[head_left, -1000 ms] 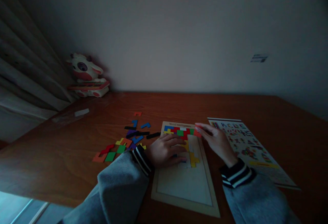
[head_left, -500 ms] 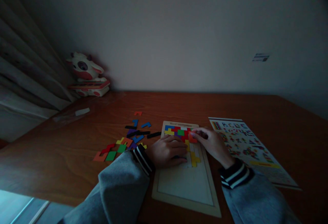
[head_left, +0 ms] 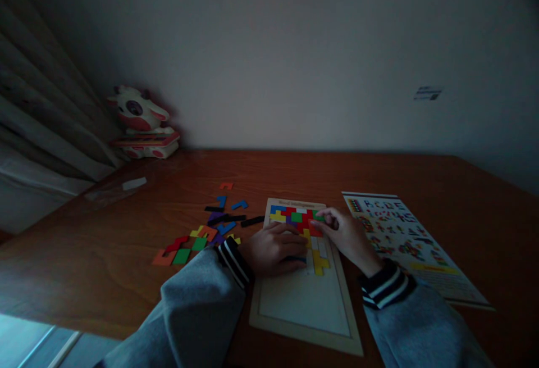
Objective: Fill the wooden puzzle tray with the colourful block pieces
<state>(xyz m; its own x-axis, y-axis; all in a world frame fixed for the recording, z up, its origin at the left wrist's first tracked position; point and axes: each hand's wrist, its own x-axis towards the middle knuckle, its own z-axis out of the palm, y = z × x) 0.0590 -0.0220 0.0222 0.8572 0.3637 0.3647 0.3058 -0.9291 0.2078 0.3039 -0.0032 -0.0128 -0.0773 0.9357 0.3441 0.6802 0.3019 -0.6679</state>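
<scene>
A pale wooden puzzle board (head_left: 307, 340) lies on the table, with coloured pieces fitted in its upper part. My left hand (head_left: 275, 249) rests palm down across the board's left side, fingers spread over the pieces; what lies under the palm is hidden. At the board's upper right edge is my right hand (head_left: 343, 236), thumb and index finger apart, with nothing visible between them. A red piece (head_left: 316, 230) sits flat by its thumb, and a green piece (head_left: 315, 215) shows under its index finger. A yellow piece (head_left: 320, 262) lies lower down.
Loose pieces, among them a green square (head_left: 182, 256) and a black bar (head_left: 252, 221), are scattered left of the board. A printed pattern sheet (head_left: 438, 281) lies at the right. A toy cow (head_left: 143, 123) stands at the back left by the curtain.
The orange-red piece that was between my right fingers now lies flat on the board. My right thumb and index finger have parted and drawn back slightly. My left hand stays where it was.
</scene>
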